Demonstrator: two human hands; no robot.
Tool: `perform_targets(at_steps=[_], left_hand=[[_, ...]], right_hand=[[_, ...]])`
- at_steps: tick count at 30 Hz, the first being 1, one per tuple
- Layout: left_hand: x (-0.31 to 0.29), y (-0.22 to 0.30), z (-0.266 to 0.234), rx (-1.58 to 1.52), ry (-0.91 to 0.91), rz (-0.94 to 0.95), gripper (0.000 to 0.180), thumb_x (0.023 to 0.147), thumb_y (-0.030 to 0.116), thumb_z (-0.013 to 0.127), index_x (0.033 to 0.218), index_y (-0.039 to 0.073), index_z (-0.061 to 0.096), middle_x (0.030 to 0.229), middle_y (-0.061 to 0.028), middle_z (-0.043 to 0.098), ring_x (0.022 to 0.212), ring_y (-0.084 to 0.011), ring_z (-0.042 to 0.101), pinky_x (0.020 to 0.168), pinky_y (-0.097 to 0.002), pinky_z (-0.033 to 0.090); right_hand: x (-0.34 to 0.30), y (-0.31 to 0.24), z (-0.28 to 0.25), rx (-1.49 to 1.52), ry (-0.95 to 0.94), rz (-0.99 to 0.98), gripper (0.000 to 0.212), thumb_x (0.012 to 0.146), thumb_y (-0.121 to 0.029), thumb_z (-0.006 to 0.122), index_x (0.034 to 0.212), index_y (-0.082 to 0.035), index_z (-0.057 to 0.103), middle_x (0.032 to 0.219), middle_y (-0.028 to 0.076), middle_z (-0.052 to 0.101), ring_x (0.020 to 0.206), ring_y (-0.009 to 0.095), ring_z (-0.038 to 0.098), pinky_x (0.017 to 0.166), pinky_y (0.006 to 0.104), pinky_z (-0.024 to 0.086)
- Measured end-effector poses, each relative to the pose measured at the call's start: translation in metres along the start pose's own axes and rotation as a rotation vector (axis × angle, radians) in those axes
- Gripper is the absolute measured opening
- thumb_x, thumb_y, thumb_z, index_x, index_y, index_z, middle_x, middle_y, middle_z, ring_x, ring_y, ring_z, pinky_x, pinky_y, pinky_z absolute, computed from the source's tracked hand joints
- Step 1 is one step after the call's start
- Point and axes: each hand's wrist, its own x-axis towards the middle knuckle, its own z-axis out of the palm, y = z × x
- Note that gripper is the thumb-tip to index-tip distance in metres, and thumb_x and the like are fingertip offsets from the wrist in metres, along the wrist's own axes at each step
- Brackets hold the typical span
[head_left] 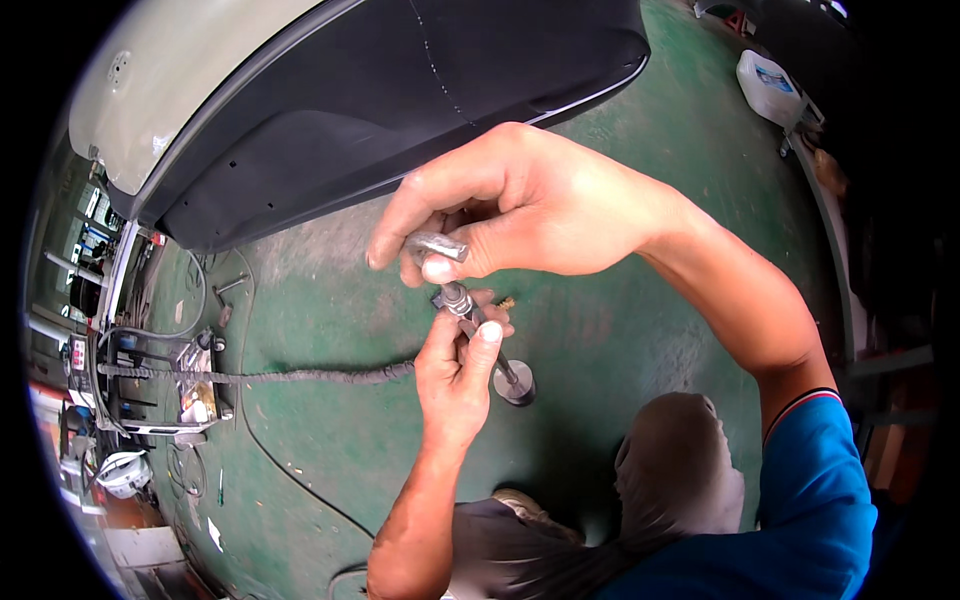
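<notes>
My left hand (458,365) is closed around a dark metal rod tool (508,370), which looks like a slide hammer. A round grey end piece (514,384) sits at its lower end, below the hand. Above my left thumb shows the tool's threaded metal collar (459,301). Over that upper end, my right hand (520,205) is closed, pinching a small shiny grey piece (436,246) between thumb and fingers. Whether this piece touches the tool is hard to make out. A thick wrapped cable (300,376) reaches my left hand from the left.
A car bumper (400,95), black and beige, stands ahead. At the left, a wheeled cart (160,385) carries the cable's other end. A hammer (228,292) and thin hoses (275,455) lie on the green floor. A white jug (768,88) stands far right.
</notes>
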Motion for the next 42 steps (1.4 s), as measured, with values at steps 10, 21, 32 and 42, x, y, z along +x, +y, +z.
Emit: perform_targets(at_steps=[10,21,32,42], left_hand=[[-0.001,0.003,-0.008,0.108,0.012,-0.038,0.032,0.099,0.02,0.062,0.119,-0.004,0.058,0.103,-0.0068,0.065,0.093,-0.0146,0.062,0.084,-0.029,0.05],[-0.002,0.008,0.001,0.079,-0.019,-0.069,0.031,0.1,0.021,0.061,0.116,-0.005,0.057,0.106,-0.0115,0.066,0.097,-0.0186,0.064,0.091,-0.0349,0.049],[-0.001,0.003,0.003,0.074,-0.047,-0.019,0.029,0.1,0.019,0.059,0.116,-0.005,0.057,0.102,-0.0112,0.066,0.095,-0.0177,0.063,0.093,-0.0363,0.048],[-0.002,0.005,0.004,0.073,-0.044,-0.042,0.026,0.1,0.018,0.06,0.112,-0.005,0.057,0.099,-0.0105,0.065,0.094,-0.0166,0.062,0.099,-0.0393,0.047]], right_hand=[[-0.002,-0.006,0.012,-0.038,0.002,-0.031,0.021,0.086,-0.007,0.062,0.104,0.002,0.067,0.075,0.008,0.062,0.074,0.015,0.059,0.069,0.0315,0.048],[-0.016,0.008,0.002,0.226,0.202,0.009,0.024,0.09,-0.008,0.062,0.11,0.005,0.066,0.094,0.009,0.071,0.09,0.013,0.065,0.083,0.029,0.051],[-0.017,0.016,0.0,0.147,0.15,0.029,0.027,0.089,-0.012,0.064,0.11,0.005,0.067,0.089,0.01,0.07,0.086,0.014,0.063,0.079,0.0307,0.051],[-0.008,0.015,0.002,-0.013,0.134,-0.014,0.029,0.087,-0.015,0.066,0.109,0.003,0.068,0.082,0.01,0.067,0.075,0.018,0.059,0.072,0.033,0.049]])
